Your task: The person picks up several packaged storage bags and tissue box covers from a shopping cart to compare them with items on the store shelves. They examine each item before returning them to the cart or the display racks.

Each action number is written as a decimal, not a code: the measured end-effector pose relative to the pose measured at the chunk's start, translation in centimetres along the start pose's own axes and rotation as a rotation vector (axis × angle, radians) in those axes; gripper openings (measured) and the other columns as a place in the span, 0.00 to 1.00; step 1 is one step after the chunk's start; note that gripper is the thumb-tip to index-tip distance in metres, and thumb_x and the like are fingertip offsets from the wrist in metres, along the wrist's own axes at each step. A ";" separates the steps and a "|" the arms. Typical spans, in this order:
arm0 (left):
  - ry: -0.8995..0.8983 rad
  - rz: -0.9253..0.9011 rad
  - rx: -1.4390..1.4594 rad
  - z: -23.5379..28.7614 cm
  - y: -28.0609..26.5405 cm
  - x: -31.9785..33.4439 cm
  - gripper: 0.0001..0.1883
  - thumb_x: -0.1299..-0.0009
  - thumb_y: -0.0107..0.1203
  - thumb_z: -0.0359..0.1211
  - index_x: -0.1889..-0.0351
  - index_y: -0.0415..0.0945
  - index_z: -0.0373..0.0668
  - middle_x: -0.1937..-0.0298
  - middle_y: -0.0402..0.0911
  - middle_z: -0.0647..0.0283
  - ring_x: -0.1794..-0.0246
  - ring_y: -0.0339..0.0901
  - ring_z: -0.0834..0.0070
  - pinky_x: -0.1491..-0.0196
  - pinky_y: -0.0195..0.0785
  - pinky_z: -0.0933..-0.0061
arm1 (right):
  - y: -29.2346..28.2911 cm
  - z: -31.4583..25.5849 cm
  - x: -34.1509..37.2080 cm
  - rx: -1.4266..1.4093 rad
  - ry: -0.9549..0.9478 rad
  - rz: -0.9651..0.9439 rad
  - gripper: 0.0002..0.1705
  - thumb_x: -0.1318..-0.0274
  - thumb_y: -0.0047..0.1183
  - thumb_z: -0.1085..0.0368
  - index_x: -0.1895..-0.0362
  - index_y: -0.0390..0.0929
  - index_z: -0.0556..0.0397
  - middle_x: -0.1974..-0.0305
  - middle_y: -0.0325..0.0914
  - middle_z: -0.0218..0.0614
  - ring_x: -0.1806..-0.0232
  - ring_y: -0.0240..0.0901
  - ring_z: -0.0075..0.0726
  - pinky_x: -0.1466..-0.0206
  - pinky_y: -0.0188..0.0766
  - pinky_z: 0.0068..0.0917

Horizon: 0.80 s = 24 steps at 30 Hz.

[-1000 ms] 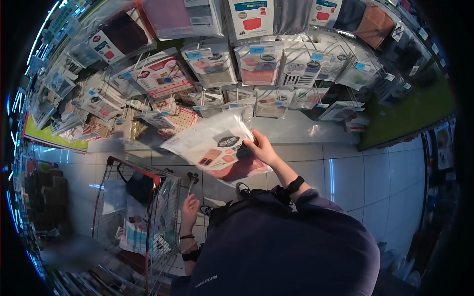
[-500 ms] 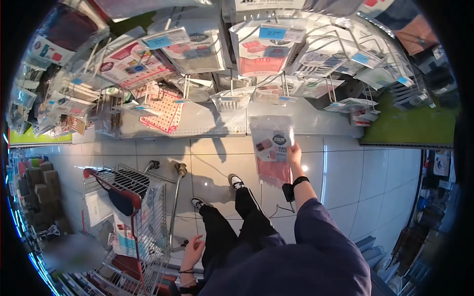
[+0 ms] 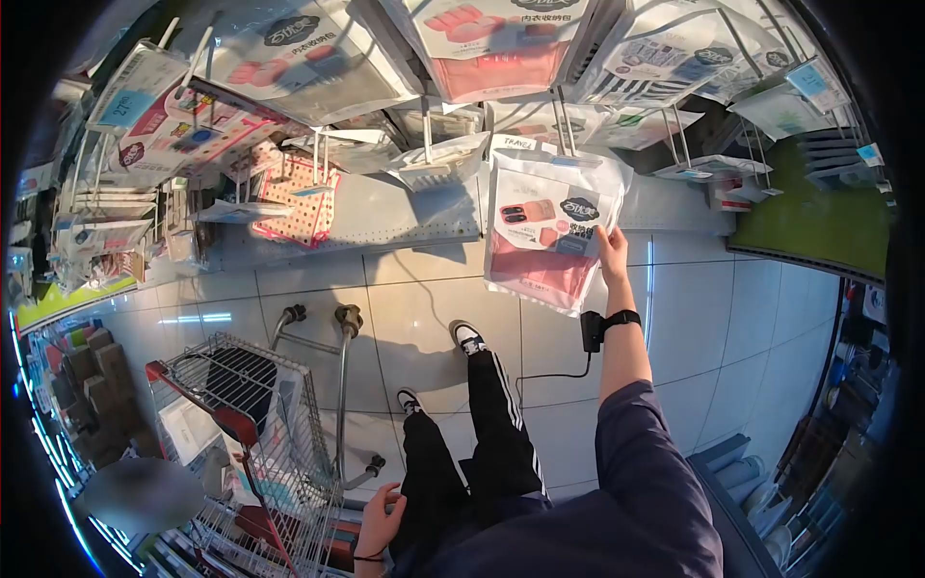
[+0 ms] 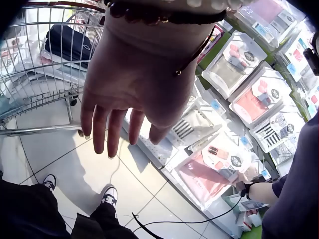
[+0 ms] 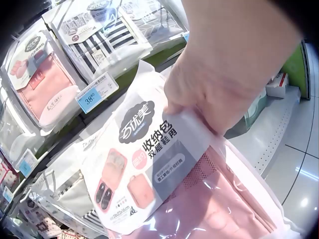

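My right hand (image 3: 613, 254) pinches the right edge of a packaged pink shoe bag (image 3: 541, 268), in a clear pouch with a white printed card. It is upright in front of the lower shelf, its top overlapping the lowest hanging packs in the head view. From the right wrist view, the card (image 5: 144, 164) faces up and the fingertips are hidden behind the pouch. My left hand (image 3: 383, 523) hangs low beside the shopping cart (image 3: 260, 433). Its fingers (image 4: 114, 130) extend loosely in the left wrist view, with nothing in them.
Pouches of organizer bags (image 3: 501, 58) hang on metal hooks with blue price tags (image 5: 97, 94). Below them runs a white shelf ledge (image 3: 385, 207). A dark bag (image 4: 67, 42) and packages lie in the cart. A cable (image 3: 549, 376) hangs from my right wrist.
My right hand has carried the shoe bag rightward, then up toward the lower hooks, turning it from tilted to upright. My view has moved closer to the rack. The left hand stays low and empty.
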<state>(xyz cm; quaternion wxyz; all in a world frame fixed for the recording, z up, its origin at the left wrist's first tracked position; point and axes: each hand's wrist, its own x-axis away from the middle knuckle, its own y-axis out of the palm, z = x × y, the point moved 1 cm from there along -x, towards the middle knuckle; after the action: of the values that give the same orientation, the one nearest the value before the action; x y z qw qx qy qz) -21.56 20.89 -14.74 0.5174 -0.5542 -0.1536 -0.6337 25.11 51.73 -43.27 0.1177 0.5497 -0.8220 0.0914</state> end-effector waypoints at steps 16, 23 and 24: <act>0.055 -0.013 -0.026 2.0 0.5 -1.1 0.15 0.39 0.50 0.30 0.54 0.67 0.38 0.69 0.77 0.59 0.67 0.75 0.75 0.63 0.66 0.76 | -1.5 -2.2 -2.0 0.001 0.014 -0.037 0.13 0.47 0.48 0.65 0.59 0.70 0.60 0.70 0.72 0.25 0.70 0.63 0.15 0.67 0.60 0.14; 0.064 -0.012 -0.033 2.3 0.0 -1.4 0.15 0.40 0.50 0.30 0.54 0.67 0.38 0.70 0.77 0.59 0.67 0.75 0.74 0.63 0.66 0.76 | -1.7 -1.2 -2.4 0.037 0.009 -0.049 0.13 0.47 0.47 0.66 0.58 0.70 0.59 0.70 0.72 0.26 0.71 0.63 0.15 0.68 0.60 0.13; 0.070 -0.010 -0.044 2.5 -0.2 -1.5 0.15 0.40 0.50 0.30 0.54 0.67 0.38 0.70 0.77 0.58 0.67 0.75 0.73 0.63 0.66 0.76 | -1.8 -1.4 -2.2 0.037 0.016 -0.036 0.13 0.47 0.47 0.66 0.58 0.70 0.59 0.70 0.72 0.26 0.71 0.63 0.15 0.68 0.60 0.13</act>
<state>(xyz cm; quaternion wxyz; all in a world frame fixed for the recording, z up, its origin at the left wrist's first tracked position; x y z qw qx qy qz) -20.60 23.59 -15.07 0.5070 -0.5422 -0.1245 -0.6584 27.69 53.38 -42.50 0.1157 0.5656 -0.8092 0.1089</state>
